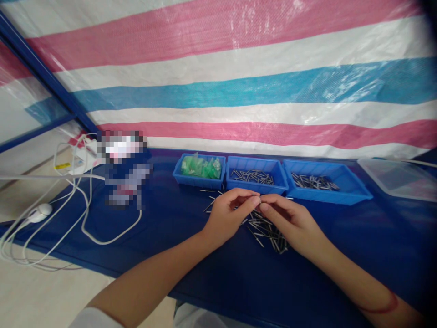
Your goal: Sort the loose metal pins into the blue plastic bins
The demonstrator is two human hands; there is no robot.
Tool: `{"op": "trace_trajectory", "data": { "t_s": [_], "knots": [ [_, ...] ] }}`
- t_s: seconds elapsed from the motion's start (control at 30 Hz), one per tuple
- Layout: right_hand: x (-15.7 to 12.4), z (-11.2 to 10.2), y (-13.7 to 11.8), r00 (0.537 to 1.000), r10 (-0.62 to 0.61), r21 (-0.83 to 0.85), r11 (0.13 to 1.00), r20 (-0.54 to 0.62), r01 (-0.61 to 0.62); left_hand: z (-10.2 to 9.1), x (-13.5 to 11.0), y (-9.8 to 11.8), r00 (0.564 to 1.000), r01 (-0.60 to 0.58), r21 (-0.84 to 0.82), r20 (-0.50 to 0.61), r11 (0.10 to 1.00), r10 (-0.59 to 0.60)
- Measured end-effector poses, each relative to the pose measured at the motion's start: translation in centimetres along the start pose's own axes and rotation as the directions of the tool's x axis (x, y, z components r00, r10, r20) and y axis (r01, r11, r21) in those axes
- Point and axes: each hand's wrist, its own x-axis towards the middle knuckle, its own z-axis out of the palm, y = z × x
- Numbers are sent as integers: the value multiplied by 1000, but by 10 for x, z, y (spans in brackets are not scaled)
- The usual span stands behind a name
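My left hand [227,216] and my right hand [293,223] meet over the table, their fingertips pinched together at one spot. Whatever small thing is between the fingertips is mostly hidden, so its kind cannot be made out. Beneath and around the hands lies a loose pile of thin metal pins [264,230], silvery and dark, which may be rivets or nails. Just behind the hands, a blue bin [256,187] holds more such pins. To its right, a second blue bin [341,193] also has pins in it.
A smaller blue bin [201,182] on the left contains green plastic packets [201,167]. A clear plastic lid or tray [396,180] lies at the right. White cables [87,218] and a power strip [82,157] lie left, near blurred items. A striped sheet [239,82] hangs behind the blue table [218,278].
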Motion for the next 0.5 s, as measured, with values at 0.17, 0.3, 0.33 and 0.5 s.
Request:
{"op": "trace_trajectory", "data": {
  "t_s": [0.17,0.3,0.33,0.5],
  "knots": [
    [1,-1,0,998,-68,-47,997,-18,67,-2,-1,0,998,-68,65,18,996,67],
    [1,-2,3,993,-71,-12,997,-93,70,-3,0,1,996,-94,133,19,987,92],
    [0,-3,4,991,-72,-2,997,-111,72,-3,0,1,996,-91,146,19,985,89],
    [-2,-7,2,969,-134,-37,991,-208,129,-1,-1,1,999,-32,161,24,987,28]
  ]
}}
